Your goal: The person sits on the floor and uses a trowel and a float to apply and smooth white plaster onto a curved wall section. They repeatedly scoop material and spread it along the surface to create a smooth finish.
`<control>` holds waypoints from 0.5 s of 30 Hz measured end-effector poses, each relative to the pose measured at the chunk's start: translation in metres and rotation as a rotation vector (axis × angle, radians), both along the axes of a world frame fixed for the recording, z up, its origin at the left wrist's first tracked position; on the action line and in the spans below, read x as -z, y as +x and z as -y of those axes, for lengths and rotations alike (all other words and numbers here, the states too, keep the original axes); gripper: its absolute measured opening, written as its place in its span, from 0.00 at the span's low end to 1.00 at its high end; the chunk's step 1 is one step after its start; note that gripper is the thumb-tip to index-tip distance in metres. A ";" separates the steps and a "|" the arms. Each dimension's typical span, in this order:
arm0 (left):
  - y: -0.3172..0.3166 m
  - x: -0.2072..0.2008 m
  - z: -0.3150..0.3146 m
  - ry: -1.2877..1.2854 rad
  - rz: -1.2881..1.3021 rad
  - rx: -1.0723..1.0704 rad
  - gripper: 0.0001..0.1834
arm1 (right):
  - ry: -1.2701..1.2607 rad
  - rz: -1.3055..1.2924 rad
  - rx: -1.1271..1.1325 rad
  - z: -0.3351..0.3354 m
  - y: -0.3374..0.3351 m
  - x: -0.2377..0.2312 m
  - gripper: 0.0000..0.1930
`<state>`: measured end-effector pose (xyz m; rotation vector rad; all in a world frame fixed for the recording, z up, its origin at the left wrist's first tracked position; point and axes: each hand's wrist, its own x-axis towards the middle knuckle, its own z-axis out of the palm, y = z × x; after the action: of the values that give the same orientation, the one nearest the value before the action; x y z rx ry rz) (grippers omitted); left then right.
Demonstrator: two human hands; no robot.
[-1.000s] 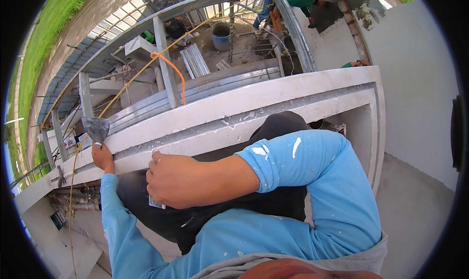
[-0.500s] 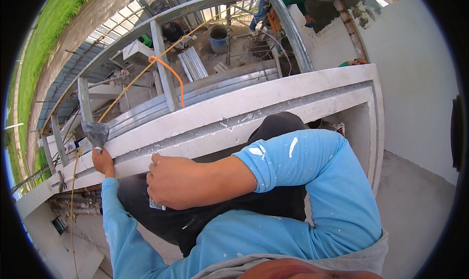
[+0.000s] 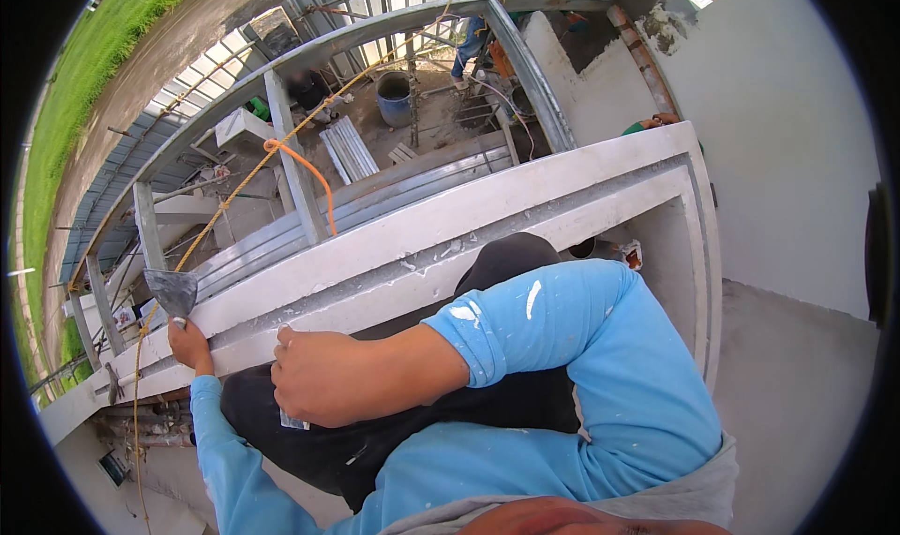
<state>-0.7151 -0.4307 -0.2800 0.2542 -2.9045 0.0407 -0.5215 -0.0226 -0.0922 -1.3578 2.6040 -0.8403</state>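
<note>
My left hand grips the handle of a wide-bladed putty knife at the left part of the white ledge. Its grey blade points up and away, close to a yellow rope. My right hand is closed in a fist over my dark-clothed knee, at the ledge's near edge. A small pale, shiny piece shows below that fist; the rest of it is hidden. The white ledge runs across in front of me, with a grey recessed groove along it holding white flecks.
Beyond the ledge stands a metal frame with an orange cord tied to it. Lower down are a blue drum, corrugated sheets and other people. A plastered wall rises at the right, where another person's hand rests near the ledge.
The whole view has shifted, so the ledge and frame appear lower and further left. Both my hands keep nearly the same place relative to the ledge and the same grips.
</note>
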 end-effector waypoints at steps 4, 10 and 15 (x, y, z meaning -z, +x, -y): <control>0.000 0.000 0.002 0.005 0.044 -0.013 0.22 | -0.009 -0.014 0.009 0.001 0.001 0.001 0.14; 0.000 0.002 0.002 0.000 0.012 -0.017 0.24 | -0.032 -0.069 0.040 0.000 0.002 0.003 0.13; 0.005 -0.003 0.006 -0.008 0.041 -0.026 0.24 | -0.023 -0.072 0.037 0.003 0.005 0.001 0.14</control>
<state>-0.7096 -0.4364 -0.2774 0.2931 -2.9416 0.0633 -0.5160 -0.0260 -0.0929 -1.3752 2.6895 -0.8443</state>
